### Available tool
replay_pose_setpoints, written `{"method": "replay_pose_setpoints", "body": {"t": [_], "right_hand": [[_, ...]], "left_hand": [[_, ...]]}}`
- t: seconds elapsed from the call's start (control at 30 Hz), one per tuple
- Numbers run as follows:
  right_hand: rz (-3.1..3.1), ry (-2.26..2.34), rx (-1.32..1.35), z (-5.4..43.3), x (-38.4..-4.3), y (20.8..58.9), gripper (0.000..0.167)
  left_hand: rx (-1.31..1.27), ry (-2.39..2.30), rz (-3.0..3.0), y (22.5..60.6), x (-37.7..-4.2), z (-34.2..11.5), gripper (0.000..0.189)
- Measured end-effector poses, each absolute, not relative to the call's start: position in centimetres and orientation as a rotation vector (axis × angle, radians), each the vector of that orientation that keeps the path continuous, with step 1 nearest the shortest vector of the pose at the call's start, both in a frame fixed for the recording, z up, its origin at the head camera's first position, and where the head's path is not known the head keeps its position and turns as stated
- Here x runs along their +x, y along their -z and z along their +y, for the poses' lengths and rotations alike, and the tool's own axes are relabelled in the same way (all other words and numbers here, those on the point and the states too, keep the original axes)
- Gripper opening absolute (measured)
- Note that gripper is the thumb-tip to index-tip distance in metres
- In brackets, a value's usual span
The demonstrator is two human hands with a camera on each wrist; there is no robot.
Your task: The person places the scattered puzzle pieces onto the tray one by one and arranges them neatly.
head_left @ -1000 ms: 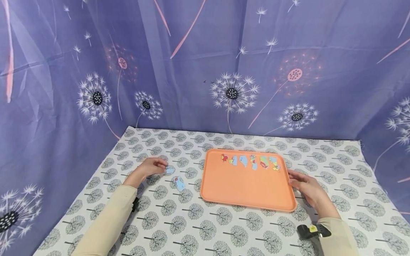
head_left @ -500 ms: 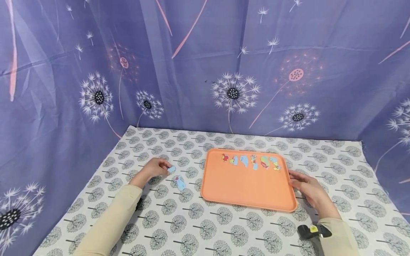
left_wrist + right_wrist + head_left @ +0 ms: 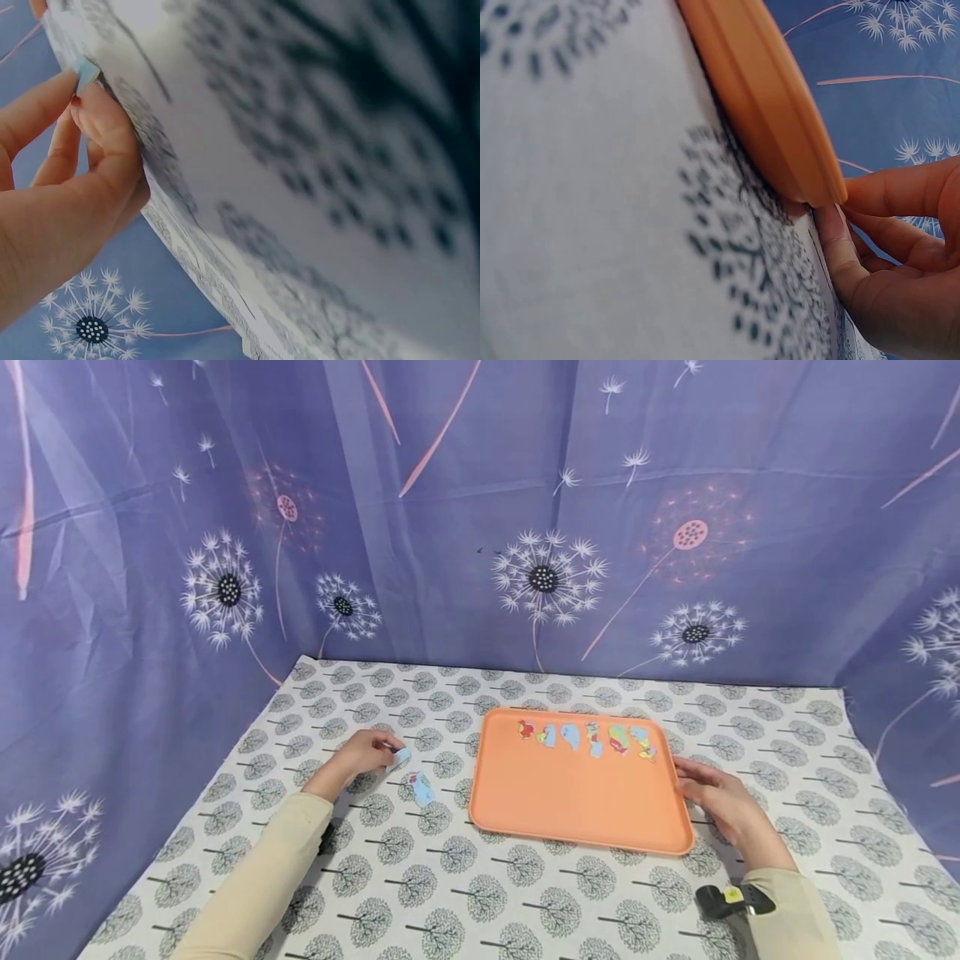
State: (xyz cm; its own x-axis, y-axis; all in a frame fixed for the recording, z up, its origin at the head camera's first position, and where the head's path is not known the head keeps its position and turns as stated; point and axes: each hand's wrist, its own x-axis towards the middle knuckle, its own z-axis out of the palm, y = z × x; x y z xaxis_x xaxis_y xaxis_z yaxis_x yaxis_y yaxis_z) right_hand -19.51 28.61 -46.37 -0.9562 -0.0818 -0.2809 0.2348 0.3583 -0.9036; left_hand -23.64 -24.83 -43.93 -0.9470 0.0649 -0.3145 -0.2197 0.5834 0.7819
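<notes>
My left hand (image 3: 365, 752) pinches a small light-blue puzzle piece (image 3: 402, 755) between thumb and fingers, low over the cloth. In the left wrist view that puzzle piece (image 3: 87, 71) shows at the fingertips. Just beside this hand, a second blue puzzle piece (image 3: 422, 788) with a red patch lies on the cloth. An orange tray (image 3: 577, 802) lies to the right, several colourful puzzle pieces (image 3: 571, 737) in a row along its far side. At the tray's right edge, my right hand (image 3: 720, 797) holds the rim (image 3: 810, 180) with thumb and fingertips.
A white cloth (image 3: 480, 885) printed with grey trees covers the table. Purple curtains (image 3: 450, 527) with dandelions hang behind it and at both sides. A black wrist strap (image 3: 735, 902) sits at the right sleeve.
My left hand has lifted the small blue piece from the cloth and shifted slightly right with it. My right hand and the tray have stayed in place.
</notes>
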Motion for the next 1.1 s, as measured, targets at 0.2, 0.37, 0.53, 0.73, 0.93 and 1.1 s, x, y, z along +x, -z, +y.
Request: {"method": "replay_pose_setpoints", "body": {"t": [0.2,0.37,0.53,0.73,0.93,1.1], "right_hand": [[2.351,1.618,0.120,28.6,-19.5,46.2,0.061],[2.370,1.608,0.115,28.7,-19.5,46.3,0.060],[2.367,1.618,0.122,28.7,-19.4,46.4,0.060],[2.362,1.628,0.125,28.6,-19.5,46.3,0.060],[2.349,1.641,0.131,28.6,-19.5,46.3,0.061],[2.350,1.650,0.131,28.6,-19.4,46.3,0.061]], "left_hand": [[-0.122,-1.478,2.399,43.3,-24.0,-23.7,0.031],[-0.149,-1.630,2.301,43.3,-24.9,-21.9,0.034],[-0.181,-1.768,2.182,43.5,-25.9,-19.5,0.034],[-0.188,-1.926,2.050,43.3,-26.9,-16.5,0.036],[-0.171,-1.965,2.044,43.5,-27.6,-13.6,0.037],[-0.174,-1.995,2.053,43.8,-28.2,-11.5,0.035]]}}
